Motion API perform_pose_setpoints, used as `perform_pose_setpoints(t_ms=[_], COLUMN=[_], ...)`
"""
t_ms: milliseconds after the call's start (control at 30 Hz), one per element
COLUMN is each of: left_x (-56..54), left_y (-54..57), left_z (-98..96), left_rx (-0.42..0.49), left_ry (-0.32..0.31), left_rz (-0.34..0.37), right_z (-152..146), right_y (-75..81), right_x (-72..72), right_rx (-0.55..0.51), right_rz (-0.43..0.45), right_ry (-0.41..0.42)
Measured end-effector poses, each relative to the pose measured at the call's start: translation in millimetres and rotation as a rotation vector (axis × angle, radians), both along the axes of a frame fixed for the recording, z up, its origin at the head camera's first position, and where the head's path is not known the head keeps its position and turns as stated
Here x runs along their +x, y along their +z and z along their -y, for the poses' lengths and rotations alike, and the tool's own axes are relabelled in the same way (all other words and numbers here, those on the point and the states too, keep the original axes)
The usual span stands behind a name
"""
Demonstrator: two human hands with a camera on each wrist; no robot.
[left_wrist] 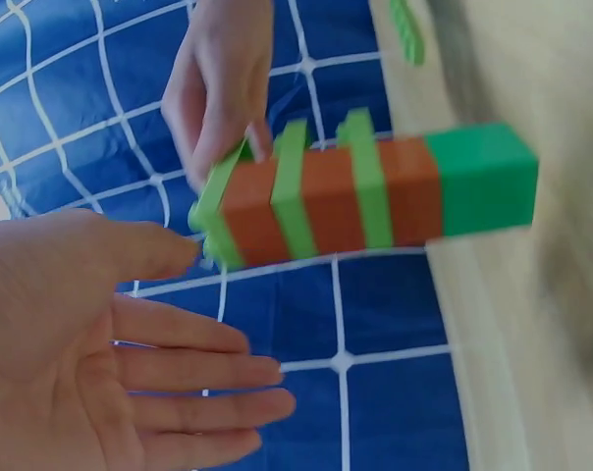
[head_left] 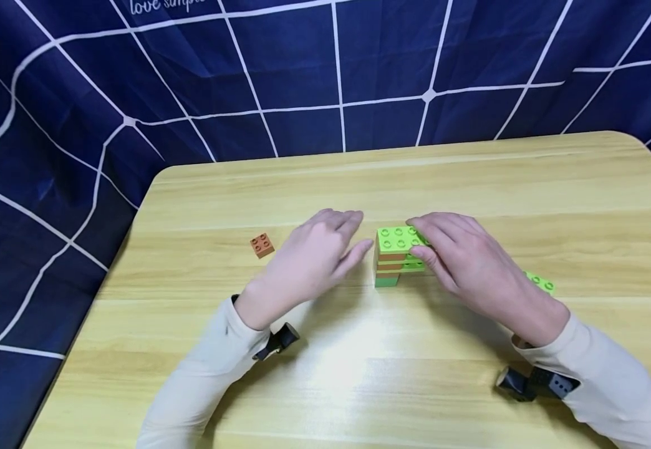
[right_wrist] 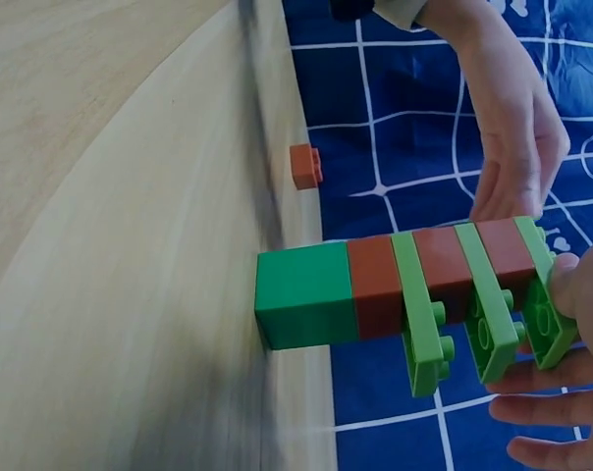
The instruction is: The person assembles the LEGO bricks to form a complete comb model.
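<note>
A tower of toy building blocks stands upright on the table. Its base is a dark green block, and above it reddish-brown blocks alternate with thin light green plates that overhang toward the right. My right hand pinches the overhanging end of the top light green plate between thumb and fingers. On the tower's other side, my left hand hovers with fingers extended, apart from the blocks and holding nothing.
A loose reddish-brown block lies on the wooden table, left of my left hand. Partly hidden behind my right wrist is another light green piece. A dark blue curtain with white lines hangs beyond the table's back edge.
</note>
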State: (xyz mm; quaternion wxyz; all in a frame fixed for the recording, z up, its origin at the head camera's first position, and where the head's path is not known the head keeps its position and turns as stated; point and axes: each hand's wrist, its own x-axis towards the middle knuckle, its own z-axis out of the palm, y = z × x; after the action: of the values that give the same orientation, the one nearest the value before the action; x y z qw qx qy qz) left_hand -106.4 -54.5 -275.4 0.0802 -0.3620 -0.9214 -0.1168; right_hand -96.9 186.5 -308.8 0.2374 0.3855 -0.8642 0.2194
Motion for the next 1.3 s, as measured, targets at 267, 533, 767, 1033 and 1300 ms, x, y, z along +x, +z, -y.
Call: perform_pose_setpoints(t_ms=[267, 533, 767, 1033, 1300], left_x=[-17.8, -26.0, -28.0, -29.2, -30.3], left_y=[-6.2, -30.7, -45.6, -53.5, -53.9], left_z=[31.4, 71.7, 93.2, 104.3, 99.3], left_rx=[-0.059, -0.071, -0.040, -0.073, 0.016], left_ry=[0.068, 0.152, 0.215, 0.367, 0.318], left_rz=[0.056, 0.126, 0.169, 0.194, 0.187], right_z=[-2, -1, 0, -1, -2], right_y=[0.1, 0.4, 0.3, -0.9, 1.1], right_x=[2.0, 3.4, 4.0, 4.6, 4.6], right_rx=[0.006, 0.011, 0.016, 0.018, 0.033], right_rz=[0.001, 0.010, 0.010, 0.020, 0.024], right_ry=[-0.011, -0.028, -0.029, -0.030, -0.038])
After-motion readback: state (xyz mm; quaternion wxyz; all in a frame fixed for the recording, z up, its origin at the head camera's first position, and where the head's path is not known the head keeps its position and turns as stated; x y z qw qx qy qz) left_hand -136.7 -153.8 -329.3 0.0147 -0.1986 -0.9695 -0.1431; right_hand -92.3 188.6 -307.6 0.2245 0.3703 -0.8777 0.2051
